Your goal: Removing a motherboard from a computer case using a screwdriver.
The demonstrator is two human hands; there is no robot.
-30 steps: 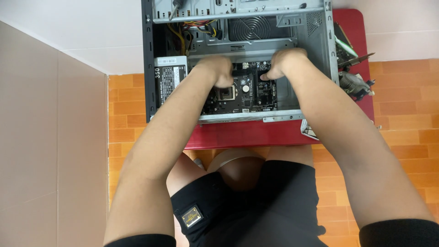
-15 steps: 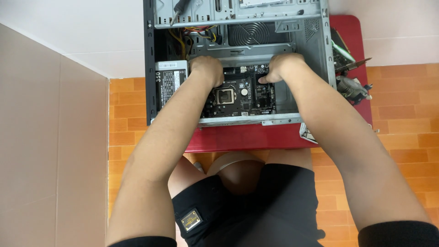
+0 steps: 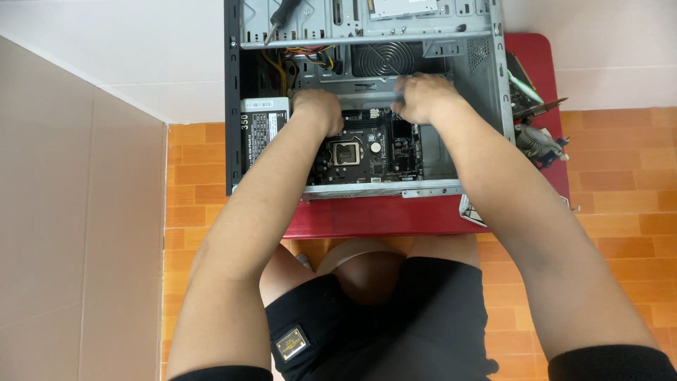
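An open grey computer case (image 3: 499,106) lies on its side on a low red table (image 3: 381,215). Inside it sits a black motherboard (image 3: 367,152) with a bare processor socket. My left hand (image 3: 319,109) grips the board's far left corner, beside the power supply (image 3: 262,130). My right hand (image 3: 422,97) holds the board's far right edge, just below the rear case fan (image 3: 384,58). Both hands have their fingers curled on the board.
Yellow and red cables (image 3: 296,60) bunch at the case's upper left. A screwdriver (image 3: 278,17) rests on the drive bays. Loose green circuit cards (image 3: 532,99) and a cooler lie on the table's right edge. Orange floor tiles (image 3: 613,169) surround the table; my knees sit under it.
Both hands have slid toward the far side of the case, uncovering the socket and most of the motherboard. The camera view has shifted slightly.
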